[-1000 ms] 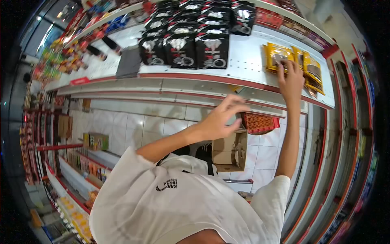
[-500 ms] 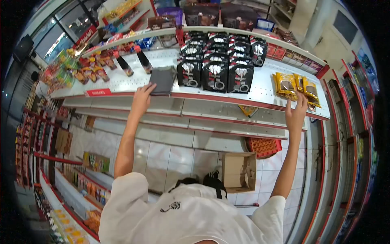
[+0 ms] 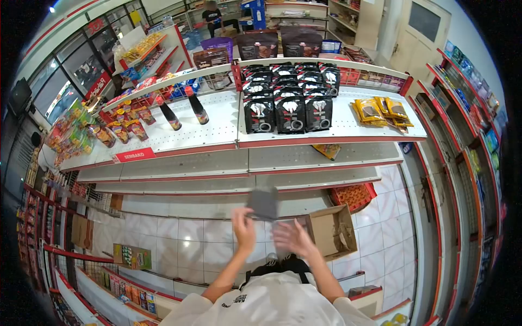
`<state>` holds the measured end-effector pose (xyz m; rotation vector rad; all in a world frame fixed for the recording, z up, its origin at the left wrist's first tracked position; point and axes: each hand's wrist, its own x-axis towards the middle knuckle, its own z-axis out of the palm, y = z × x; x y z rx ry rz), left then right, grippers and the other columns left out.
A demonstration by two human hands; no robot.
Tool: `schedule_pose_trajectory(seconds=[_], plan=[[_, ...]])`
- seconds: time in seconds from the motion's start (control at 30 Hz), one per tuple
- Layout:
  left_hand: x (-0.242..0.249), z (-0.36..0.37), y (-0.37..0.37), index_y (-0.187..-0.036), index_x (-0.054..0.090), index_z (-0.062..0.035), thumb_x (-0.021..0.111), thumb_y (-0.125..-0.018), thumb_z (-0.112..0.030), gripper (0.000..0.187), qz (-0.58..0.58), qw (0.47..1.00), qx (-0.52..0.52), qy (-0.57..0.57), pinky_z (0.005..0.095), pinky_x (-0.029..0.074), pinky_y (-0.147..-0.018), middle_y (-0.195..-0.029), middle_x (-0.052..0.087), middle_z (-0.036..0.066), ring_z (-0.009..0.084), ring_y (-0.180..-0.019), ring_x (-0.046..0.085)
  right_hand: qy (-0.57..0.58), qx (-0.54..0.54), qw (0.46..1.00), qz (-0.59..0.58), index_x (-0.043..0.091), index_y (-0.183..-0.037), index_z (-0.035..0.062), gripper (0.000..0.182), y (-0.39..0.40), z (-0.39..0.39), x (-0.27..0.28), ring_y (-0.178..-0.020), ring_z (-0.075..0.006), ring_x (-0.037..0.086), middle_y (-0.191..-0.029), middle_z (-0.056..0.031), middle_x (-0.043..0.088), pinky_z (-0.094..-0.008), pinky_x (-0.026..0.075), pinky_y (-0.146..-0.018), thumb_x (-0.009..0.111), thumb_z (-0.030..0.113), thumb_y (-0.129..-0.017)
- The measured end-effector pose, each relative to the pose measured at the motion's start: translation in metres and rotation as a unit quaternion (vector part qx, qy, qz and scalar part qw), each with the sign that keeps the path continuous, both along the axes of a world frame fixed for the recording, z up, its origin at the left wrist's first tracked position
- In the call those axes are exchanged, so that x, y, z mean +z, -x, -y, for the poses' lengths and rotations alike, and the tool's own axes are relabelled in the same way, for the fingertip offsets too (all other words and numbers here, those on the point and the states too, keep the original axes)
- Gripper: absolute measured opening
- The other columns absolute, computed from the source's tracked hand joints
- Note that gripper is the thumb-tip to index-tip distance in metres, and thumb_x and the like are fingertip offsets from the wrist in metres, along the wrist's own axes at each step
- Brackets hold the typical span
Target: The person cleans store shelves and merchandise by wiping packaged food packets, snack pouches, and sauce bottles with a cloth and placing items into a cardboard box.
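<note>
In front of my body, below the top shelf's edge, my left hand [image 3: 244, 233] grips a folded dark grey cloth [image 3: 263, 203] by its near left side. The cloth is blurred by motion. My right hand [image 3: 293, 239] is just right of it, fingers spread and holding nothing, also a little smeared. Beyond them, black coffee-type pouches [image 3: 290, 111] stand in rows on the white top shelf [image 3: 212, 133]. Yellow packets [image 3: 372, 111] lie to their right. Two dark bottles with red caps [image 3: 196, 106] stand to their left.
An open cardboard box [image 3: 333, 232] stands on the tiled floor by my right side, with a red crate [image 3: 353, 196] behind it. A yellow packet [image 3: 327, 151] lies on a lower shelf. Stocked shelves line both sides. A person [image 3: 213, 16] sits far back.
My left hand has lifted the grey cloth off the top shelf and drawn it towards my body. My right hand has left the yellow packets and come in beside it.
</note>
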<state>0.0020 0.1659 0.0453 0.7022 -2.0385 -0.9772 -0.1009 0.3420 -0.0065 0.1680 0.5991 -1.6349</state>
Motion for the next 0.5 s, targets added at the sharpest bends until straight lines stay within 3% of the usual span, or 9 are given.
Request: schedule_pose_trajectory(seconds=[0.03,0.07,0.1,0.13,0.2,0.27,0.37,0.4,0.5], plan=[[-0.005,-0.028,-0.006,-0.096,0.057,-0.0026,0.044,-0.078,0.006,0.024,-0.001,0.996,-0.063,-0.062,0.0356,0.043,-0.084,-0.101,0.051,0.013,0.0279,-0.097,0.052,-0.013,-0.030,0.994,0.107,0.041,-0.134,0.0102,0.060,-0.017,0.006,0.026,-0.117,-0.0327,0.050,-0.135,-0.0184,0.046,-0.0484,0.037,-0.102,0.038,0.053,-0.093],[-0.004,-0.052,-0.010,-0.096,0.058,-0.0029,0.046,-0.078,0.006,0.024,-0.002,0.984,-0.126,-0.123,0.0350,0.043,-0.084,-0.101,0.051,0.013,0.0271,-0.097,0.052,0.149,-0.080,0.967,0.190,0.039,-0.136,0.0099,0.060,-0.023,0.006,-0.030,-0.119,-0.0341,0.047,-0.137,-0.0194,0.043,-0.0486,0.034,-0.104,0.038,0.052,-0.093],[-0.003,-0.070,-0.014,-0.097,0.059,-0.0030,0.047,-0.078,0.007,0.025,0.019,0.974,-0.175,-0.143,0.0348,0.043,-0.085,-0.101,0.051,0.013,0.0265,-0.098,0.052,0.307,-0.128,0.905,0.265,0.037,-0.137,0.0096,0.061,-0.029,0.004,-0.087,-0.122,-0.0355,0.045,-0.140,-0.0204,0.039,-0.0489,0.032,-0.106,0.038,0.051,-0.093],[-0.003,-0.084,-0.019,-0.098,0.060,-0.0031,0.048,-0.078,0.007,0.026,0.041,0.960,-0.224,-0.164,0.0345,0.043,-0.085,-0.102,0.051,0.012,0.0258,-0.099,0.052,0.306,-0.134,0.904,0.265,0.037,-0.137,0.0096,0.061,-0.027,0.004,-0.065,-0.122,-0.0355,0.045,-0.140,-0.0204,0.039,-0.0489,0.032,-0.106,0.038,0.051,-0.093],[-0.012,-0.099,-0.018,-0.100,0.062,-0.0040,0.052,-0.078,0.005,0.027,0.042,0.954,-0.263,-0.140,0.0334,0.044,-0.083,-0.103,0.052,0.013,0.0263,-0.099,0.053,0.164,-0.195,0.966,0.038,0.035,-0.138,0.0076,0.057,-0.004,0.007,-0.021,-0.127,-0.0341,0.040,-0.145,-0.0186,0.033,-0.0469,0.032,-0.108,0.034,0.044,-0.094],[-0.008,-0.101,-0.003,-0.100,0.063,-0.0053,0.054,-0.074,0.004,0.029,0.060,0.952,-0.292,-0.065,0.0350,0.043,-0.083,-0.104,0.053,0.012,0.0275,-0.099,0.052,0.148,-0.225,0.962,0.048,0.034,-0.137,0.0062,0.054,0.015,-0.003,-0.011,-0.128,-0.0335,0.039,-0.146,-0.0180,0.031,-0.0457,0.032,-0.108,0.033,0.040,-0.095],[0.003,-0.102,0.030,-0.100,0.063,-0.0103,0.055,-0.068,0.000,0.034,0.077,0.941,-0.321,0.073,0.0413,0.039,-0.089,-0.102,0.055,0.011,0.0328,-0.100,0.047,0.135,-0.256,0.953,-0.094,0.029,-0.142,0.0066,0.055,0.033,-0.035,-0.025,-0.130,-0.0364,0.037,-0.147,-0.0190,0.028,-0.0480,0.033,-0.108,0.029,0.038,-0.097],[0.013,-0.104,0.046,-0.099,0.063,-0.0106,0.055,-0.068,0.000,0.034,0.073,0.938,-0.324,0.099,0.0409,0.039,-0.089,-0.101,0.055,0.010,0.0332,-0.100,0.046,0.218,-0.278,0.936,0.006,0.029,-0.141,0.0056,0.056,0.042,-0.048,-0.042,-0.129,-0.0374,0.038,-0.146,-0.0201,0.030,-0.0510,0.031,-0.108,0.028,0.040,-0.097],[0.043,-0.114,0.102,-0.095,0.061,-0.0078,0.056,-0.069,-0.002,0.028,0.049,0.948,-0.306,0.071,0.0416,0.038,-0.090,-0.101,0.054,0.011,0.0322,-0.101,0.047,0.194,-0.359,0.911,0.051,0.036,-0.137,0.0050,0.057,0.062,-0.088,-0.049,-0.125,-0.0389,0.042,-0.141,-0.0218,0.036,-0.0541,0.033,-0.106,0.029,0.043,-0.095]])
